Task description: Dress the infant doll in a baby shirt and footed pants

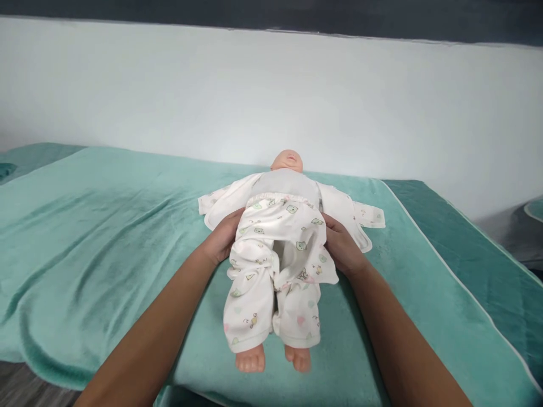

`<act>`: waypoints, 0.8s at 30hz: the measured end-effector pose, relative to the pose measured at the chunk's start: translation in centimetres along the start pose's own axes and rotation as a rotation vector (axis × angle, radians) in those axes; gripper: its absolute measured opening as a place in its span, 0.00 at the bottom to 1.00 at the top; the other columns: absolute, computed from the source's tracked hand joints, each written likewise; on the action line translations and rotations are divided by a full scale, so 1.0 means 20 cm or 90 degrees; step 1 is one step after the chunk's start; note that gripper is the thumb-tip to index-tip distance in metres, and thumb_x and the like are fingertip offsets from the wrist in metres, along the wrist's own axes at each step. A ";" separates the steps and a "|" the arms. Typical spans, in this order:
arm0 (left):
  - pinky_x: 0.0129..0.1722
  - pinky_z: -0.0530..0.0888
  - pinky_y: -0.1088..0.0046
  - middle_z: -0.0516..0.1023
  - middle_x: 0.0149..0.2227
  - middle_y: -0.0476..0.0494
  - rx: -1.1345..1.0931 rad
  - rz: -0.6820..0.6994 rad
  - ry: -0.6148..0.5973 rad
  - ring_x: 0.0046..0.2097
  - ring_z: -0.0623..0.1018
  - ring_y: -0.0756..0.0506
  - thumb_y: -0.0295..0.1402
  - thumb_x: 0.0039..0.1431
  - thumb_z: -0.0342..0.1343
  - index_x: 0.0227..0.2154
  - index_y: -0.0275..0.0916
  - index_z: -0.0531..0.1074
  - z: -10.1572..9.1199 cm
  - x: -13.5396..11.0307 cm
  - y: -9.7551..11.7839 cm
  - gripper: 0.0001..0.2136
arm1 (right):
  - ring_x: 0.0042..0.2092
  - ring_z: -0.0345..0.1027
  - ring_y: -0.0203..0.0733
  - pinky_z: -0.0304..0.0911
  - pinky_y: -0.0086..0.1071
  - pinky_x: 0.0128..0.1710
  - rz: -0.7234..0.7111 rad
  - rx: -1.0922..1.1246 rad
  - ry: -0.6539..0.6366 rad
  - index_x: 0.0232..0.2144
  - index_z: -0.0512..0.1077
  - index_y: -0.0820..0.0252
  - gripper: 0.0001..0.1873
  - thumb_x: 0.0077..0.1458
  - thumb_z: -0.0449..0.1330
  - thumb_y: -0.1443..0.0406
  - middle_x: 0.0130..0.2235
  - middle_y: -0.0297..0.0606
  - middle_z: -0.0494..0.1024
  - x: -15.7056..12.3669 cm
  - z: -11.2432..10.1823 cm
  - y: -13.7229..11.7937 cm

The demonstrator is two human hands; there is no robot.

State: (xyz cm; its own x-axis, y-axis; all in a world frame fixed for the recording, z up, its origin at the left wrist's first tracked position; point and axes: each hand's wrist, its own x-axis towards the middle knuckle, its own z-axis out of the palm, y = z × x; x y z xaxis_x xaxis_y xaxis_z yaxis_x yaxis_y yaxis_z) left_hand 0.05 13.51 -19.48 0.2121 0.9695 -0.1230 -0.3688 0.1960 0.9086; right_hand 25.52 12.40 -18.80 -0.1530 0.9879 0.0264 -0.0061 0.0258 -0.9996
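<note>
A baby doll (288,160) lies on its back, head toward the wall and bare feet toward me. White printed baby trousers (292,226) cover its legs up to the waist, with the cloth bunched at the knees. A white baby jacket (343,212) lies spread open beneath its torso, sleeves out to both sides. My left hand (228,233) is closed on the trousers at the left hip. On the opposite hip, my right hand (340,243) grips the trousers' side. The fingertips of both hands are hidden behind the cloth and the doll.
A green plush blanket (106,226) covers the bed surface, wrinkled on the left. Darker green quilted cover (479,254) shows along the right. A white wall (271,96) stands close behind the doll's head. Part of the floor (29,387) shows at the lower left.
</note>
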 end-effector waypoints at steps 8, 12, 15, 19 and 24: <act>0.31 0.72 0.71 0.76 0.26 0.49 -0.061 0.008 0.104 0.29 0.75 0.47 0.38 0.49 0.66 0.33 0.37 0.78 0.06 0.00 -0.04 0.11 | 0.39 0.70 0.49 0.67 0.43 0.40 -0.016 -0.166 0.157 0.28 0.66 0.54 0.16 0.44 0.67 0.54 0.32 0.35 0.76 0.03 0.05 -0.03; 0.30 0.71 0.72 0.74 0.24 0.51 -0.105 -0.016 0.096 0.28 0.73 0.48 0.34 0.48 0.64 0.27 0.37 0.75 0.06 0.01 -0.05 0.07 | 0.45 0.70 0.53 0.67 0.45 0.46 -0.037 -0.227 0.154 0.34 0.64 0.54 0.24 0.38 0.70 0.54 0.39 0.41 0.78 0.04 0.05 -0.03; 0.32 0.72 0.72 0.72 0.21 0.52 -0.114 -0.022 0.099 0.29 0.75 0.47 0.33 0.47 0.64 0.26 0.37 0.75 0.06 0.01 -0.05 0.06 | 0.50 0.70 0.55 0.66 0.47 0.50 -0.038 -0.204 0.140 0.39 0.66 0.55 0.25 0.40 0.70 0.55 0.45 0.45 0.78 0.04 0.06 -0.04; 0.33 0.73 0.70 0.75 0.25 0.49 -0.098 -0.022 0.126 0.32 0.76 0.45 0.34 0.45 0.66 0.29 0.37 0.76 0.06 0.01 -0.04 0.09 | 0.50 0.72 0.54 0.67 0.47 0.51 -0.013 -0.091 0.128 0.39 0.70 0.56 0.20 0.45 0.67 0.55 0.46 0.44 0.80 0.06 0.07 -0.03; 0.35 0.75 0.67 0.78 0.29 0.47 -0.032 0.007 0.131 0.37 0.78 0.41 0.37 0.45 0.67 0.30 0.39 0.75 0.06 0.00 -0.03 0.11 | 0.47 0.75 0.53 0.70 0.47 0.45 0.018 0.091 0.057 0.43 0.73 0.52 0.21 0.44 0.68 0.58 0.43 0.40 0.82 0.08 0.08 0.00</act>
State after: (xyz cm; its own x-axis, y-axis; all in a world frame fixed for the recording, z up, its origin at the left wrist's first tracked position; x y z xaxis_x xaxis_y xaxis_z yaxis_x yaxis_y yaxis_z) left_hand 1.26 13.19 -19.53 0.0208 0.9803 -0.1966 -0.4165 0.1873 0.8896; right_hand 23.70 13.78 -18.65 -0.0660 0.9978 -0.0084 -0.1447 -0.0179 -0.9893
